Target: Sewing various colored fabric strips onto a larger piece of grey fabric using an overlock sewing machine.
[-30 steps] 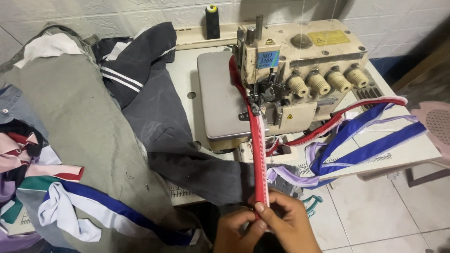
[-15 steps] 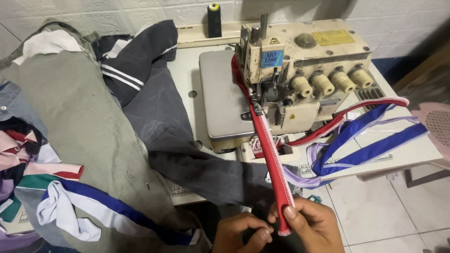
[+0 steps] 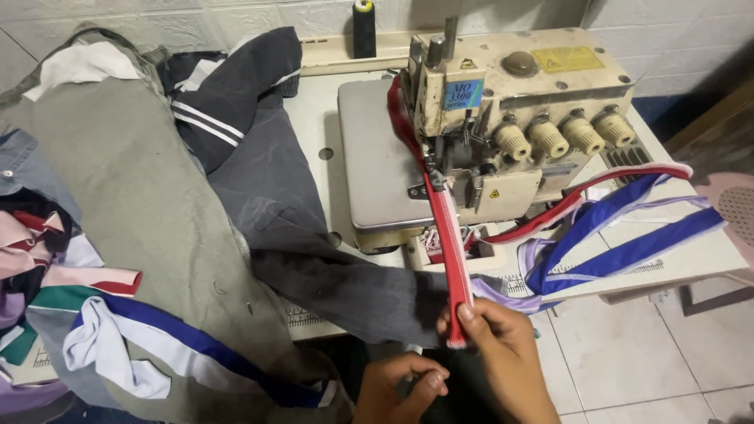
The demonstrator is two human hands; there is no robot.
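Observation:
A long red fabric strip (image 3: 449, 235) with a white middle band runs from under the presser foot of a cream overlock sewing machine (image 3: 510, 118) down toward me. My right hand (image 3: 503, 353) pinches the strip's near end between thumb and fingers, holding it taut. My left hand (image 3: 397, 385) sits lower and to the left, fingers curled loosely, close to dark grey cloth (image 3: 345, 290) that hangs off the table edge; I cannot tell whether it grips anything.
A heap of grey, navy and striped garments (image 3: 133, 212) covers the table's left side. Blue and white strips (image 3: 613, 235) lie right of the machine. A black thread cone (image 3: 363, 27) stands behind. Tiled floor (image 3: 628, 353) shows below.
My right hand has slid farther down the red strip and to the right, pulling it straighter. The left hand has dropped away from the strip.

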